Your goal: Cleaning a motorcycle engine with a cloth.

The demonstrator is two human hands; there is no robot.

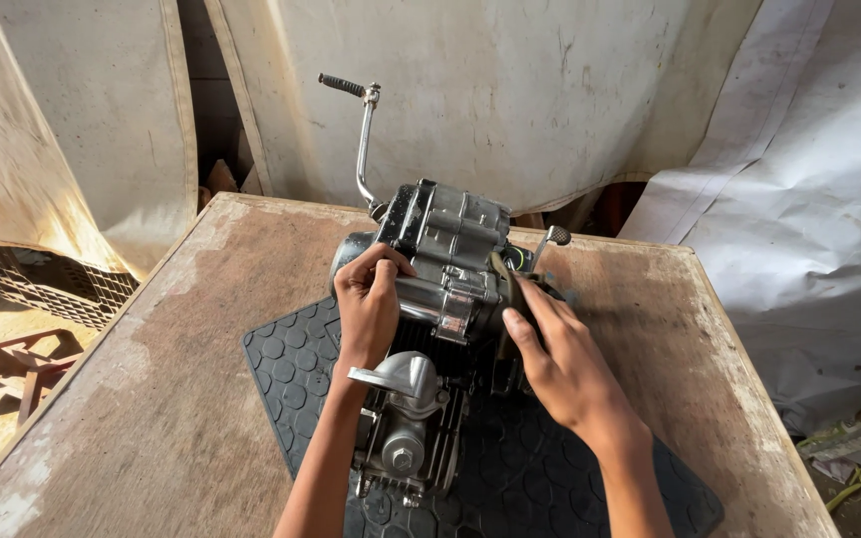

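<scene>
While steadied from both sides, sat upright at the middle of a black rubber mat [291,379] with a raised hexagon pattern: a small motorcycle engine [445,269], itself on a worn wooden table [151,399], probably so placed to stop sliding and spare the scuffed, stained board. Left hand [369,304] curled over the left end of the crankcase, fingers bent and pressing on the rounded grey cover, seemingly bracing rather than lifting. Right hand [560,364] laid against the right side, fingers extended and slightly spread, thumb tucked toward a dark recess; whether actually pinching some small part there, impossible to tell. Cast aluminium throughout, dull silver with oily black patches, ribbed with cooling fins near the cylinder head [406,438], pointed toward the wearer. Bent chrome kick-start lever [363,139] rising behind, tipped with a ribbed black rubber peg; a shorter pedal [553,237] jutting at right. Behind, hung pale, creased, stained tarpaulins [550,90]; at left, a rusty red metal frame [12,364].
</scene>
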